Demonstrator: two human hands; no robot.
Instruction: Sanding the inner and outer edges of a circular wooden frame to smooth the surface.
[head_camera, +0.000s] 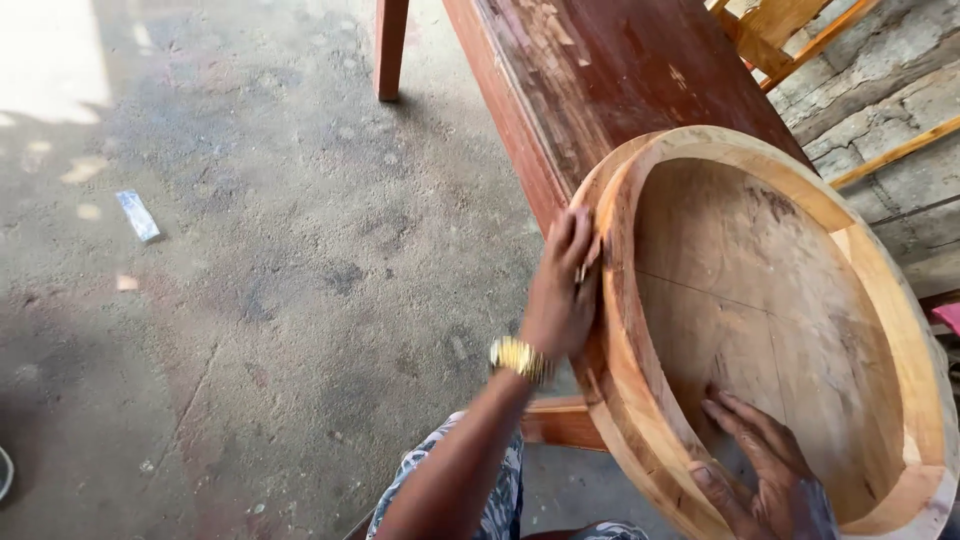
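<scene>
While the left hand (560, 290) presses flat-fingered on the round wooden tray's (880, 300) outer wall, the right hand (765, 470) lies spread inside, above a worn red bench (600, 70) and dusty concrete floor (250, 300).

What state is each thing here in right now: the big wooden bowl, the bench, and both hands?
Round wooden bowl: tipped on its edge, hollow facing the camera, leaning on the bench.
Red wooden bench: standing, paint worn and scuffed.
Left hand: pressed on the bowl's outer rim, a gold watch on the wrist.
Right hand: fingers spread flat inside the bowl.
Concrete floor: dusty, with a small scrap lying on it.
</scene>
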